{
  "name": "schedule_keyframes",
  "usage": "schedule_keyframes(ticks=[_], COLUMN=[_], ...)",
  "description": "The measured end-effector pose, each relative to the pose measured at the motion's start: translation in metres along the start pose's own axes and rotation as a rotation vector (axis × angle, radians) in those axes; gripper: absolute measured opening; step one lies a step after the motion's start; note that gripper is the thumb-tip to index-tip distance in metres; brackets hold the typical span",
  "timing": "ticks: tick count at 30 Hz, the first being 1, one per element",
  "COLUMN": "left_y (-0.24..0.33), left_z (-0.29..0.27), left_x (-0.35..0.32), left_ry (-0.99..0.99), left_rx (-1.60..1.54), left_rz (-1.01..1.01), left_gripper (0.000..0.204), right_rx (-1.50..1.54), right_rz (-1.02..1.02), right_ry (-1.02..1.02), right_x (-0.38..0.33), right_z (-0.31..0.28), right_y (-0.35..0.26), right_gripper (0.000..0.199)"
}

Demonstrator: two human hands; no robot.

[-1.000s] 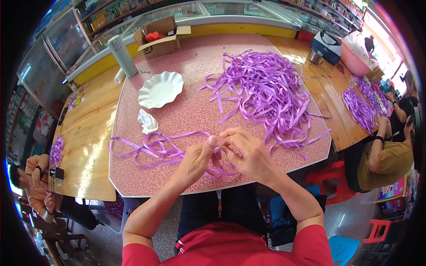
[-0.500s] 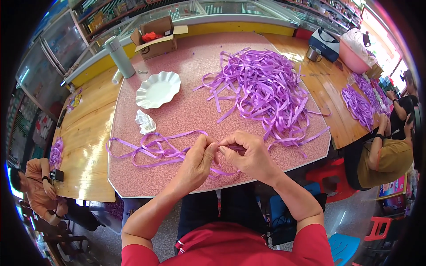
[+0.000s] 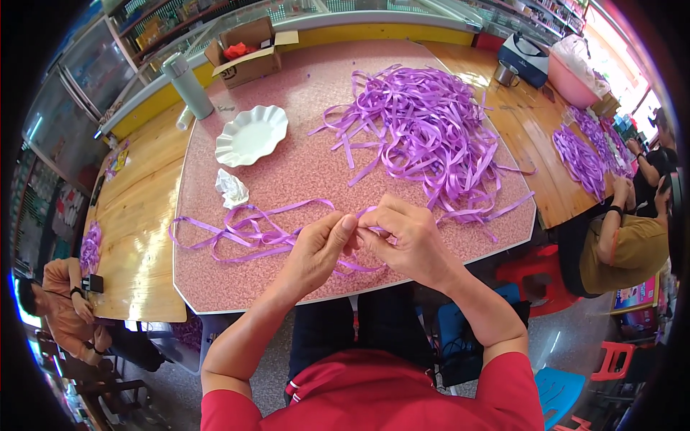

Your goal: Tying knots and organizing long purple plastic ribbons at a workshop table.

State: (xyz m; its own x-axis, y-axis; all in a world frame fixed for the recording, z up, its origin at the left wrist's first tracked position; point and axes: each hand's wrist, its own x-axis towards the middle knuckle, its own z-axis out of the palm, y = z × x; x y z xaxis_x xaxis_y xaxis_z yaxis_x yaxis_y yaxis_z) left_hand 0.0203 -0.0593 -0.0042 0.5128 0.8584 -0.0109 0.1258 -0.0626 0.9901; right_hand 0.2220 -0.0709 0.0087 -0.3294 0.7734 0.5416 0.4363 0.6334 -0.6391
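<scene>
**One ribbon in my fingers, a big heap yet to go**

Head view: my left hand (image 3: 316, 251) and my right hand (image 3: 406, 241) meet at the near edge of the pink speckled surface (image 3: 302, 165), fingertips pressed together. Both grips are narrow, pinched on the same purple ribbon strip (image 3: 359, 215), which runs between my thumbs and forefingers. Exactly how the strip is folded or looped inside the pinch I cannot tell; my fingers cover it.

Just left of my hands lies a small loose tangle of ribbons (image 3: 237, 233), spread flat and trailing toward the left edge; the strip I hold seems to run into it. Far and to the right sits the large ribbon pile (image 3: 424, 133), thick and jumbled, with loose ends reaching down close to my right hand. Judging by that heap, I would say most of the work is still ahead, and only the few strands on the near left have been pulled out.

Near the far left stands a white scalloped plate (image 3: 251, 135), which holds nothing, with a crumpled bit of wrapper (image 3: 231, 188) just on its near side. Farther off are a grey flask (image 3: 187, 86) and an open cardboard box (image 3: 248, 50).

At the right, at a wooden bench (image 3: 532, 144), another person (image 3: 625, 248) sits beside more purple ribbon (image 3: 582, 154).
</scene>
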Motion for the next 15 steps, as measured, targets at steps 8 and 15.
schedule_keyframes(ticks=[8,15], left_y=[-0.017,-0.005], left_z=[0.009,0.004], left_x=[-0.007,-0.016], left_ry=[0.073,0.046], left_rx=[-0.129,-0.347], left_rz=[0.146,-0.022], left_gripper=[0.023,0.013], right_rx=[0.174,0.772], right_rz=[0.072,0.562], right_ry=[-0.016,-0.056], right_x=[-0.005,-0.001], right_z=[-0.007,-0.014], right_y=[0.002,0.003], right_gripper=[0.015,0.015])
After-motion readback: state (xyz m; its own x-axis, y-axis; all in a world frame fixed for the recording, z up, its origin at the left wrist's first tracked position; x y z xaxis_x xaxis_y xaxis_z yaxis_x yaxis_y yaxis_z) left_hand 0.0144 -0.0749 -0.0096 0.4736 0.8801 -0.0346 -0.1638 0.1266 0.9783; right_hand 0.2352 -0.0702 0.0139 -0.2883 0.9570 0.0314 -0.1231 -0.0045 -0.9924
